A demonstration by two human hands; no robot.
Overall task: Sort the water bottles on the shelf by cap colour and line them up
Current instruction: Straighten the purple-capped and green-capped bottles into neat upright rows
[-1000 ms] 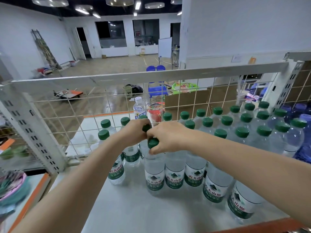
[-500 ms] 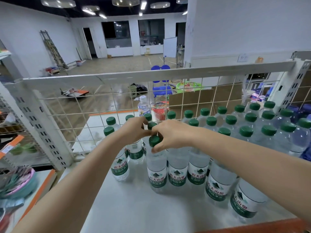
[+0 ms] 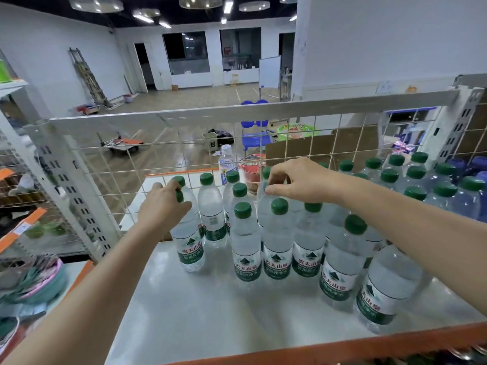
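Several clear water bottles with green caps stand in rows on the white shelf [image 3: 210,312]. My left hand [image 3: 163,204] grips the neck of the leftmost front bottle [image 3: 189,246], its green cap showing between my fingers. My right hand [image 3: 297,180] is closed around the top of a bottle [image 3: 263,206] in the second row, just behind a front bottle [image 3: 278,238]. Another front bottle [image 3: 246,241] stands between my two hands. Bottles with blue caps [image 3: 477,164] stand at the far right.
A white wire mesh back panel [image 3: 184,154] closes off the rear of the shelf, with slotted uprights [image 3: 71,185] at both sides. An orange edge strip [image 3: 342,349] runs along the shelf front. A neighbouring shelf at the left holds coloured bowls [image 3: 34,280].
My hands have drawn apart: the left went leftward onto the leftmost bottle, and the right went right and back onto a second-row bottle. The front bottle they held stands free.
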